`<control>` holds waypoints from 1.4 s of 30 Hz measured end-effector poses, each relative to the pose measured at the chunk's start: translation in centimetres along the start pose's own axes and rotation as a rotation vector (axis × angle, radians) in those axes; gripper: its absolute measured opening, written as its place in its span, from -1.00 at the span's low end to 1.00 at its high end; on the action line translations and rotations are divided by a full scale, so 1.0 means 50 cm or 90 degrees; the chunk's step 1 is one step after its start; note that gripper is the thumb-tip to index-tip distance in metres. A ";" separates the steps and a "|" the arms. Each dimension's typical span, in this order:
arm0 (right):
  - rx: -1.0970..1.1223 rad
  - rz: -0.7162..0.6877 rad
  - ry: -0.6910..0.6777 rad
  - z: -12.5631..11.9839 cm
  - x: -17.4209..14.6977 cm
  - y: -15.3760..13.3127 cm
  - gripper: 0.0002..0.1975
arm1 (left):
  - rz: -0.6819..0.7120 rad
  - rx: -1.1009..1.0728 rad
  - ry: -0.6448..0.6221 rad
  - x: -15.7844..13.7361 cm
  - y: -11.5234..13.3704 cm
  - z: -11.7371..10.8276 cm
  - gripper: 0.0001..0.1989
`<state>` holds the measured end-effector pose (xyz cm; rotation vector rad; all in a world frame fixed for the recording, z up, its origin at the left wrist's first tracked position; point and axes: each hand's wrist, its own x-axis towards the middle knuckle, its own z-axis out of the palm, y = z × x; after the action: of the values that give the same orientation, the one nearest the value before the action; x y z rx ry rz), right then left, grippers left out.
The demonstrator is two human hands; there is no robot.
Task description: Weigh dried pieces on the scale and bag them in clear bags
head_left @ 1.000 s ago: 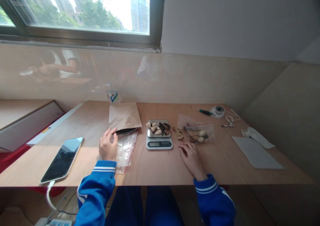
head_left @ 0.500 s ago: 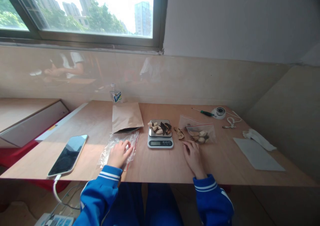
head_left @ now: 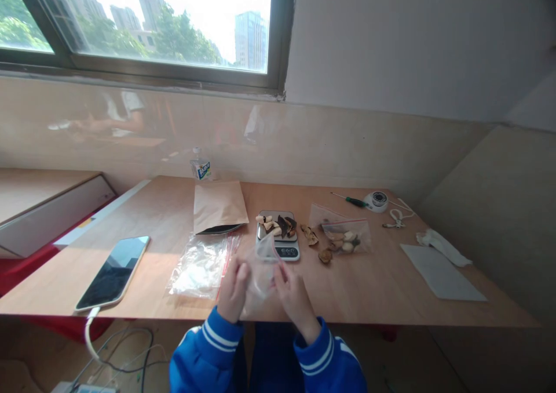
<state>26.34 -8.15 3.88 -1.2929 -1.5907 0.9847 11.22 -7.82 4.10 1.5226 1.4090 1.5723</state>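
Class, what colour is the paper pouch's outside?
The paper pouch is light brown, best seen in the head view.

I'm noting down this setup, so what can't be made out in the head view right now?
Reading on the scale: head view, behind the clear bag held by the left hand and right hand.
Base of the bottle: head view, behind the brown pouch.
Inside of the pouch: head view, dark in the narrow opening.
White-and-blue object, lower left: head view, cut off by the bottom edge.

Count 2 hands [head_left: 233, 290] [head_left: 294, 297], 1 held zip bag [head_left: 259, 278], 1 digital scale [head_left: 289, 253], 1 kraft pouch [head_left: 220, 206], 1 smartphone [head_left: 113, 274], 1 bottle [head_left: 201, 168], 1 screwdriver [head_left: 356, 202], 1 dome camera [head_left: 377, 202]
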 end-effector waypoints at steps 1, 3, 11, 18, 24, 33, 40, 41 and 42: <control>0.020 0.023 -0.002 -0.009 0.001 0.008 -0.54 | -0.018 -0.026 0.075 0.007 -0.006 -0.006 -0.69; 0.050 0.034 -0.051 -0.032 0.003 0.021 -0.51 | -0.025 -0.052 0.115 0.024 -0.022 -0.015 -0.68; -0.102 -0.143 0.119 -0.081 0.097 0.030 -0.60 | 0.021 -0.019 0.302 0.044 -0.100 0.046 -0.70; -0.423 -0.116 0.075 -0.073 0.245 0.089 -0.47 | -0.026 -0.019 0.339 0.032 -0.117 0.048 -0.71; -0.505 -0.137 0.062 -0.048 0.267 0.098 -0.52 | -0.065 0.000 0.323 0.038 -0.097 0.049 -0.72; -0.481 -0.173 0.121 -0.061 0.265 0.094 -0.64 | -0.080 -0.007 0.306 0.040 -0.115 0.050 -0.73; -0.366 -0.182 0.152 -0.075 0.261 0.093 -0.65 | -0.095 0.001 0.261 0.043 -0.111 0.047 -0.73; -0.348 -0.179 0.155 -0.077 0.261 0.092 -0.65 | -0.096 0.002 0.252 0.043 -0.109 0.047 -0.73; -0.332 -0.175 0.159 -0.078 0.262 0.090 -0.65 | -0.097 0.002 0.242 0.044 -0.107 0.046 -0.73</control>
<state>29.97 5.73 2.68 -1.4168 -1.8269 0.2290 11.41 -3.46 -0.34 1.1237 1.6847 1.8280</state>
